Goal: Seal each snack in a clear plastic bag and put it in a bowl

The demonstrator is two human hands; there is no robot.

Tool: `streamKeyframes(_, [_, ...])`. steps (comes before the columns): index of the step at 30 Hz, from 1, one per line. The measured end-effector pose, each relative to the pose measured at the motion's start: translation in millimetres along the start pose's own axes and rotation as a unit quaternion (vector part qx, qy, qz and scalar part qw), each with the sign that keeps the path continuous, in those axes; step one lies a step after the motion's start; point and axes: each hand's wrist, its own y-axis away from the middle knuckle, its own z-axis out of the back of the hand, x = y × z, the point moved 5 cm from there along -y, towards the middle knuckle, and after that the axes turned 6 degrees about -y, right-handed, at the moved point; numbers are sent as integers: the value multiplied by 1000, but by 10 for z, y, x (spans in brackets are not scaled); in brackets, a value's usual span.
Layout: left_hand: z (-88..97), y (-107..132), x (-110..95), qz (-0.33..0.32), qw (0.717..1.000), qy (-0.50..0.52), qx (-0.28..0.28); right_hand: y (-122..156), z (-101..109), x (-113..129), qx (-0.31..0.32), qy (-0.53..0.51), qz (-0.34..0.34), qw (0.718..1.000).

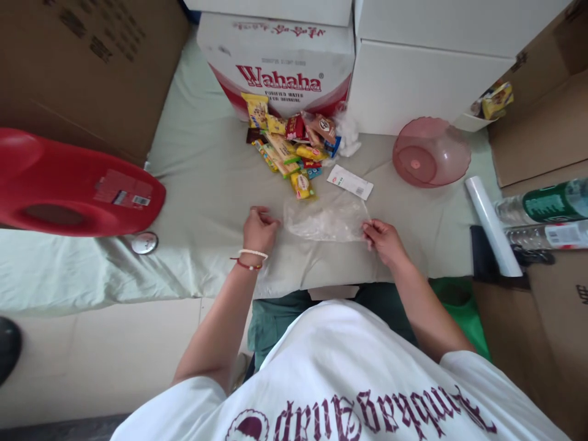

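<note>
A clear, crinkled plastic bag lies flattened on the cloth-covered surface in front of me. My right hand pinches its right edge between thumb and fingers. At the bag's left end is my left hand, wearing a white and a red bracelet. Its fingers are loosely bent and apart, with the tips just beside the bag's edge. Beyond the bag is a pile of small packaged snacks in yellow, red and blue wrappers. A white printed packet lies right behind the bag.
A red plastic jug lies at left by a round lid. A Wahaha carton and white boxes stand behind. At right are a pink translucent bowl, a white roll and plastic bottles.
</note>
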Motion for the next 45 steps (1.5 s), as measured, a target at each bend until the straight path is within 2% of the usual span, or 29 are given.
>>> streamKeyframes(1, [73,44,-57,-38,998,-29,-43,11,-12,-7,-13,29,28,999])
streamKeyframes(2, [100,109,-129,-82,994,-41,-60,24,-33,-17,-20,57,53,997])
streamKeyframes(3, [78,188,-220,-138,988,-46,-50,36,-58,-30,-22,81,74,994])
streamKeyframes(5, [-98,375,-429,-277,958,-67,27,56,-102,-66,-19,116,99,988])
streamKeyframes(7, [-355,519,-561,-366,918,-100,118,62,-119,-104,-17,133,104,985])
streamKeyframes(9, [-546,523,-572,-361,910,-134,153,57,-107,-124,-18,140,104,985])
streamKeyframes(11, [-611,479,-518,-343,914,-145,160,44,-79,-123,-17,138,105,985])
streamKeyframes(13, [-539,498,-443,-376,901,-133,168,26,-45,-115,-16,136,106,985])
streamKeyframes(16, [-250,663,-271,-465,853,-138,193,-12,-16,-116,-16,139,105,985])
streamKeyframes(18, [-52,803,-113,-489,816,-167,258,-37,-21,-126,-19,149,102,983])
streamKeyframes(20, [127,922,21,-478,793,-196,322,-47,-46,-127,-26,168,108,979])
streamKeyframes(22, [287,996,52,-448,804,-213,327,-30,-84,-113,-33,192,126,973])
streamKeyframes(23, [357,1018,14,-429,825,-215,297,-11,-102,-102,-38,203,139,968])
streamKeyframes(25, [455,1069,-158,-373,886,-196,195,44,-130,-81,-55,216,165,961])
streamKeyframes(27, [444,1166,-394,-297,940,-142,87,112,-152,-71,-73,218,186,955])
streamKeyframes(28, [361,1236,-520,-269,956,-101,64,145,-166,-74,-78,217,192,954])
streamKeyframes(30, [66,1372,-757,-254,965,-36,59,202,-196,-89,-83,220,198,952])
streamKeyframes(33, [-451,1447,-889,-278,960,-31,28,263,-209,-120,-98,232,201,947])
streamKeyframes(35, [-748,1421,-788,-301,948,-96,27,282,-182,-141,-107,239,202,944])
streamKeyframes(36, [-872,1398,-691,-310,938,-144,51,285,-160,-153,-108,245,202,942])
streamKeyframes(38, [-992,1345,-451,-312,913,-243,96,286,-109,-176,-105,262,200,938])
streamKeyframes(39, [-985,1312,-330,-306,901,-287,111,286,-83,-187,-102,273,200,936])
streamKeyframes(41, [-855,1224,-127,-283,887,-348,110,286,-41,-209,-96,291,197,931])
streamKeyframes(45, [-432,986,98,-221,891,-393,51,283,-1,-237,-98,297,182,932])
